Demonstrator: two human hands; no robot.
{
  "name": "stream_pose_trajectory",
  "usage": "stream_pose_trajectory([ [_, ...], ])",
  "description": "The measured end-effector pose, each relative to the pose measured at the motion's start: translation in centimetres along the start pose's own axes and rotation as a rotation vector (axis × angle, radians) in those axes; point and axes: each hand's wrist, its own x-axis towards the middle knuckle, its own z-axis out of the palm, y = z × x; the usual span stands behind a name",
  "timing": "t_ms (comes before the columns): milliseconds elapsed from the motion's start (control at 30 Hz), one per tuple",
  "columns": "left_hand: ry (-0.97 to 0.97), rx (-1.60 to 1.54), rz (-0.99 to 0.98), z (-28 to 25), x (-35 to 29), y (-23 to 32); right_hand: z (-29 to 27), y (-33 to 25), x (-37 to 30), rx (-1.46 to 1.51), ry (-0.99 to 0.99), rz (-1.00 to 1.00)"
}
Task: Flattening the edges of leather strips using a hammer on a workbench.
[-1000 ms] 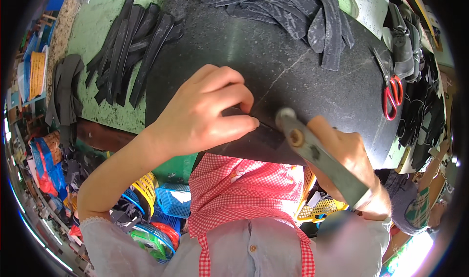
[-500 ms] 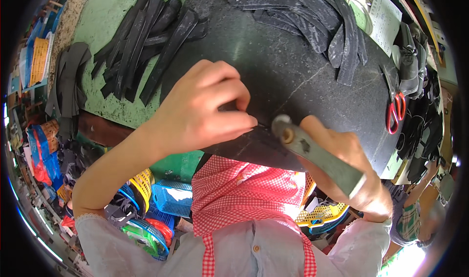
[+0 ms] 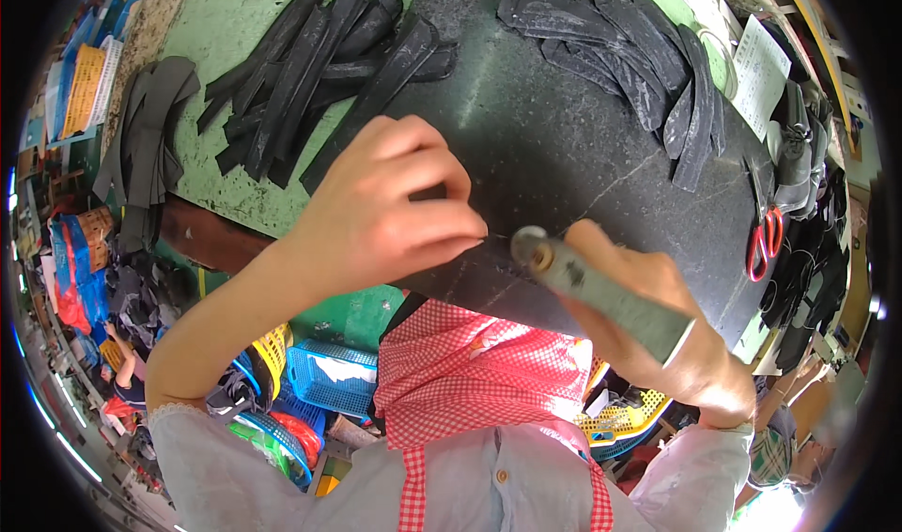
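Note:
My right hand (image 3: pixel 648 288) is wrapped round a hammer. Its worn grey metal head (image 3: pixel 611 297) lies across the front of my fingers, the round face toward my left hand, and the handle is mostly hidden. My left hand (image 3: pixel 395 203) is closed in a pinch low over the black work surface (image 3: pixel 526 156), a short gap from the hammer's face. Whatever its fingertips hold is dark and cannot be made out against the black. Beyond my hands lie two heaps of dark strips, one at the left (image 3: pixel 310 72) and one at the right (image 3: pixel 620 44).
Red-handled scissors (image 3: pixel 768 241) lie at the right edge, near a written sheet of paper (image 3: pixel 759 77). Grey strips (image 3: pixel 150 128) hang over the left edge of the green tabletop (image 3: pixel 225 166). Below stand a blue basket (image 3: pixel 329 377) and a yellow basket (image 3: pixel 625 417). Another person's arm (image 3: pixel 789 382) shows at the right.
The whole view has shifted, so the heaps and scissors sit further right in the picture. The hammer head has moved slightly left and down. My left hand keeps its pinch.

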Motion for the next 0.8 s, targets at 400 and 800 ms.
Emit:
stream_pose_trajectory([
  [400,0.056,0.144,-0.067,-1.4,-2.3,0.7,1.6,-0.9,2.5,-0.175,0.080,-0.125],
  [800,0.077,0.044,-0.198,-2.2,-4.3,-0.3,1.4,-2.0,4.5,-0.057,-0.044,-0.070],
])
